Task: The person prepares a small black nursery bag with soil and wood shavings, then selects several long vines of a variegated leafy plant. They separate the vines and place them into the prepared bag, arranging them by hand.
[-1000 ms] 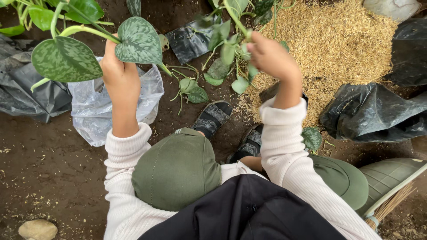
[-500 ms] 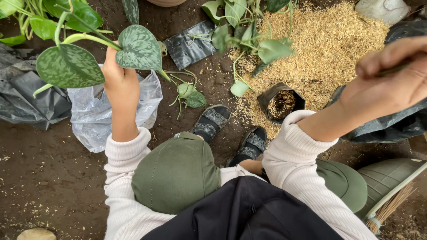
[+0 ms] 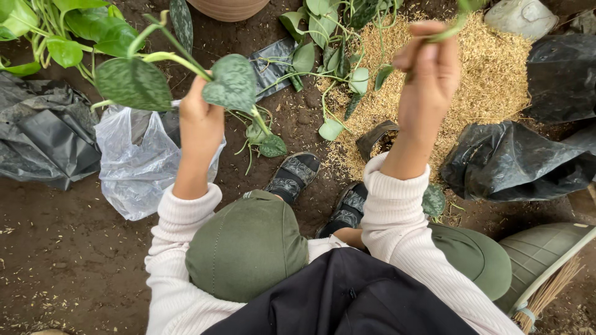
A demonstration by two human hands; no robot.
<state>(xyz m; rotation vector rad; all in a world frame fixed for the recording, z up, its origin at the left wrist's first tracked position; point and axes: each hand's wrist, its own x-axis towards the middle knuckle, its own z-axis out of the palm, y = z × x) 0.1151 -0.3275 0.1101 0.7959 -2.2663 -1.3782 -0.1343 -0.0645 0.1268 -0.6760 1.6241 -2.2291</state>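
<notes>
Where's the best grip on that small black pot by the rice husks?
Probably the black pot by its near rim, coming from above: it stands open-mouthed at the husk pile edge, its far side hidden behind the right hand's forearm.

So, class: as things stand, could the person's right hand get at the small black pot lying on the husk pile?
Probably yes: the right hand is raised directly above the black pot, with nothing between, though it already grips a green stem.

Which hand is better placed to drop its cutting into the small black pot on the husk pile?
Probably the right hand: it holds a thin green stem almost directly above the small black pot, while the left hand grips the silver-spotted leafy vine farther aside.
</notes>
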